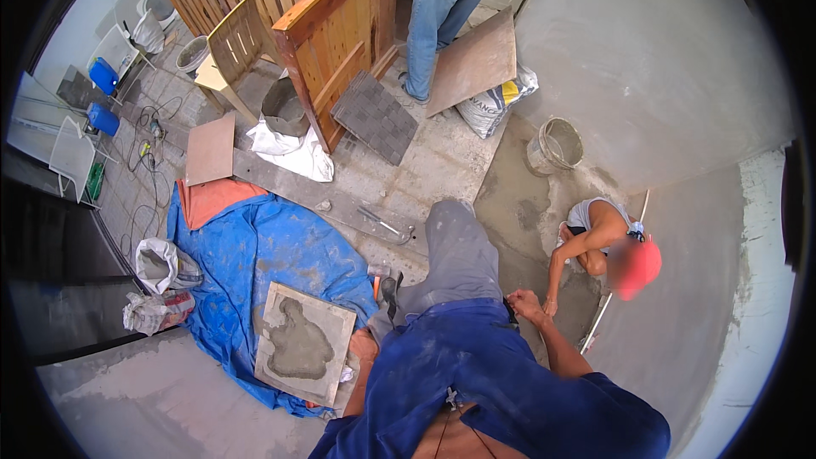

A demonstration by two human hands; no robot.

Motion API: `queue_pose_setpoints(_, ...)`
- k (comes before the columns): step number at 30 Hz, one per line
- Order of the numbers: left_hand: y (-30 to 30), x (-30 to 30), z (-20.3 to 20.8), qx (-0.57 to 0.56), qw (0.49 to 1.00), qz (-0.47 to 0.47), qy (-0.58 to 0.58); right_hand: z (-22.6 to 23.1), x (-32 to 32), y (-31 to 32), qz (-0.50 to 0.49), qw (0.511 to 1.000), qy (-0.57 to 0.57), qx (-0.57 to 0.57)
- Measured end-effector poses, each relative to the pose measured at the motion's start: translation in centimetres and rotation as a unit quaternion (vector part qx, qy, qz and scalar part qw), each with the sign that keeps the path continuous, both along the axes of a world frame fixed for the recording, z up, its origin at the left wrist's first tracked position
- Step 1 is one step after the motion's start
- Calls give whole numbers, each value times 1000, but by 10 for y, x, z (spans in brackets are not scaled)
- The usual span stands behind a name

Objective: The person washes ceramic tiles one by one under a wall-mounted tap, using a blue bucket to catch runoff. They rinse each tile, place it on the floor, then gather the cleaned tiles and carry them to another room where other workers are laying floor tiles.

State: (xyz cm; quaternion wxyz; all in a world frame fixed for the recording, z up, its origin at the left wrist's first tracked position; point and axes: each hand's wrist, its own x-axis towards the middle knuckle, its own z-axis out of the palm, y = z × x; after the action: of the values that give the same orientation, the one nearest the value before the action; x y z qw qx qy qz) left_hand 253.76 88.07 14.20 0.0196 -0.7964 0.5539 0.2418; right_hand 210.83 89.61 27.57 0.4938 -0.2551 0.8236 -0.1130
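At the lower left is a square tile with a patch of wet grey mortar spread over its upward face. My left hand is at its right edge, fingers curled against it and partly hidden. My right hand is beside my right hip, its fingers closed; a small dark thing shows next to it, and what they hold is unclear. Close to that hand is the hand of a co-worker in a red cap, who crouches over grey mortar bed by the wall.
A blue tarp lies under and around the tile. A hammer-like tool rests on the floor ahead. Beyond are a bucket, a bag, a dark patterned panel, a wooden counter and another person's legs.
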Motion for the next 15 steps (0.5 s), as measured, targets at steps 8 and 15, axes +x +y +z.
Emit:
queue_pose_setpoints(8, -106, -46, -54, 133, 987, 87, -22, -47, -69, -180, 119, 992, -41, 27)
queue_pose_setpoints(15, -234, -42, -67, 273, 698, 327, 575, -99, -166, -444, 138, 981, -135, -31)
